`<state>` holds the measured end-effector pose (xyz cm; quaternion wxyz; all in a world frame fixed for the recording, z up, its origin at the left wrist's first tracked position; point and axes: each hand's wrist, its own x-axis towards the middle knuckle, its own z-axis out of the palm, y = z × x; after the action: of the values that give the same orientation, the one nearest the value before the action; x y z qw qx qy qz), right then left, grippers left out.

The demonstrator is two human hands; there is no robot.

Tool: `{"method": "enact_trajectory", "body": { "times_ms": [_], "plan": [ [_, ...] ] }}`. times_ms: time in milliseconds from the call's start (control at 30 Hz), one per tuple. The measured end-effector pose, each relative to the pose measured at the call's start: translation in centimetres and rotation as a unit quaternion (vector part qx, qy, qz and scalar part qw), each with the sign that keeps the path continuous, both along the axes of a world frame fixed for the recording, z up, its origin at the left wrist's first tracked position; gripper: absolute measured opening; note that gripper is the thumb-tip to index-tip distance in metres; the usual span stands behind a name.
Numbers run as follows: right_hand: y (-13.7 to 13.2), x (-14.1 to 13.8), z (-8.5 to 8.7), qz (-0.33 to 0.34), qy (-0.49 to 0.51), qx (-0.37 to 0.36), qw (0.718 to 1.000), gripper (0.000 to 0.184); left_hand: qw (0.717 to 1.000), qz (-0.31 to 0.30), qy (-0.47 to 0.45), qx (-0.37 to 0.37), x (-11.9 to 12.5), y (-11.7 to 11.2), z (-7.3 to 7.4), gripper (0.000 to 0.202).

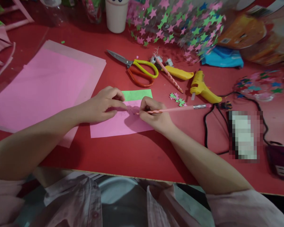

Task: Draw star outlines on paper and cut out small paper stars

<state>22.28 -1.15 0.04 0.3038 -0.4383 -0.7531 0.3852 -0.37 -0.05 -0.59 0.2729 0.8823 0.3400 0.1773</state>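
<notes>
My right hand (155, 115) is closed around a pink patterned pencil (177, 109), its tip down at the pink paper (104, 129) and its eraser end pointing right. My left hand (106, 105) lies on the same paper with fingers stretched out. Its index fingertip touches a small purplish shape (133, 109) near the pencil tip; whether this is a loose cut-out or a drawn mark, I cannot tell. Faint pencil lines show beside it. A strip of green paper (137, 94) lies along the pink paper's far edge, partly behind both hands.
Large pink sheets (44, 85) lie at left. Beyond my hands are scissors (132, 67), another pencil (170, 75), a yellow comb-like piece (178, 73), small stars (178, 99) and a yellow glue gun (203, 88) with a black cord. A white cup (116, 15) and star-filled bag (175, 25) stand behind.
</notes>
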Motion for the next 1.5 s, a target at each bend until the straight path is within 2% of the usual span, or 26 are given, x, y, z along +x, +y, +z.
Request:
{"method": "enact_trajectory", "body": {
  "times_ms": [233, 733, 967, 1167, 1500],
  "plan": [
    [-0.1, 0.0, -0.2, -0.004, 0.005, -0.002, 1.000, 0.018, 1.000, 0.001, 0.007, 0.004, 0.0, 0.0, 0.0, 0.033],
    [-0.6, -0.2, -0.7, 0.038, 0.034, 0.008, 0.999, 0.014, 1.000, 0.009, 0.008, -0.008, 0.0, 0.0, 0.1, 0.033],
    [-0.7, -0.4, -0.7, 0.039, 0.018, 0.005, 0.999, 0.013, 1.000, 0.005, 0.008, 0.003, 0.0, 0.1, -0.1, 0.033],
    [-0.8, -0.4, -0.6, 0.030, 0.010, 0.022, 0.999, 0.015, 1.000, 0.006, 0.011, -0.002, 0.0, 0.0, 0.1, 0.032],
    [-1.0, -0.4, -0.7, -0.026, 0.008, 0.026, 0.999, 0.017, 1.000, 0.008, 0.005, -0.008, 0.0, 0.0, 0.1, 0.033]
  ]
}}
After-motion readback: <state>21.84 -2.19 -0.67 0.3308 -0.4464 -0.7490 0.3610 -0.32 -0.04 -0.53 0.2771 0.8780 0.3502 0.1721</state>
